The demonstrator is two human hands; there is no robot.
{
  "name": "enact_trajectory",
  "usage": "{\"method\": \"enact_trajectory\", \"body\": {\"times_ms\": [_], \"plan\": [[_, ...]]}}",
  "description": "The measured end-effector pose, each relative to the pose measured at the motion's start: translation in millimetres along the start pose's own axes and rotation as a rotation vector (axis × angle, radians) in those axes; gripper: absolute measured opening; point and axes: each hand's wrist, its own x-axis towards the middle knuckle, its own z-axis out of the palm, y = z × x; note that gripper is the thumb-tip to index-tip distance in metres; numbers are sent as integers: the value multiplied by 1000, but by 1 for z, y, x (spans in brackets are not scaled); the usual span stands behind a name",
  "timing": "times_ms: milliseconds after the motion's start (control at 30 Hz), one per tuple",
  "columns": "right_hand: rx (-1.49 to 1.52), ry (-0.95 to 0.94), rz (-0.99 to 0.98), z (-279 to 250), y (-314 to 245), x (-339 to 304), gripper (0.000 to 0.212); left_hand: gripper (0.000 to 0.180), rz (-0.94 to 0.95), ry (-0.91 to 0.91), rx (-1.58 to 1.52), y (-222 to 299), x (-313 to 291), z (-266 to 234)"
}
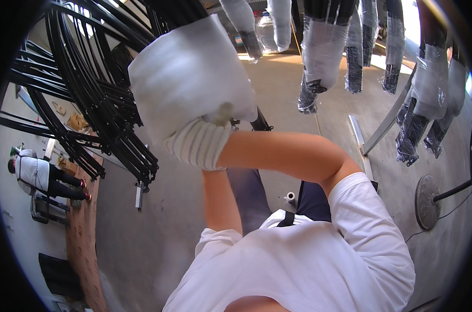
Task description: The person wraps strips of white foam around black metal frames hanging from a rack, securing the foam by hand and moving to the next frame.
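A white foam sheet point(189, 73) is wrapped around the end of a bundle of black metal tubes point(176, 13) hanging in front of me. My right hand point(199, 143), in a white striped knit glove, reaches across to the left and grips the lower edge of the sheet; its fingers are mostly covered. From below, my left forearm point(220, 200) rises behind the right wrist, so the left hand is largely hidden against the sheet. Blurred gloved fingertips point(224, 112) show at the sheet's lower right, and I cannot tell which hand they belong to.
More black curved tubes point(85, 78) hang at the left. Bundles wrapped in foam and clear film point(327, 52) hang at the right. A round stand base point(427, 203) is on the floor at right, a short pipe point(290, 197) near my feet. Another person point(35, 171) stands far left.
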Motion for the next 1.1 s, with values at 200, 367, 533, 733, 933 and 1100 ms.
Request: {"method": "enact_trajectory", "body": {"times_ms": [200,367,533,733,933,1100], "plan": [[-88,-86,2,24,-3,12,28,35,33,-3,38,-15,-4,-2],[-126,-166,7,39,-7,22,28,35,82,-10,66,-18,-8,1],[-103,-232,-18,30,-14,27,27,34,219,-6,187,-11,-21,11],[-112,-241,10,-38,-22,57,26,34,433,-30,469,-44,-5,36],[65,-423,310,-60,-29,87,25,34,633,-62,602,-64,0,46],[206,-456,505,-83,-35,106,24,25,869,39,498,-52,-6,86]]}}
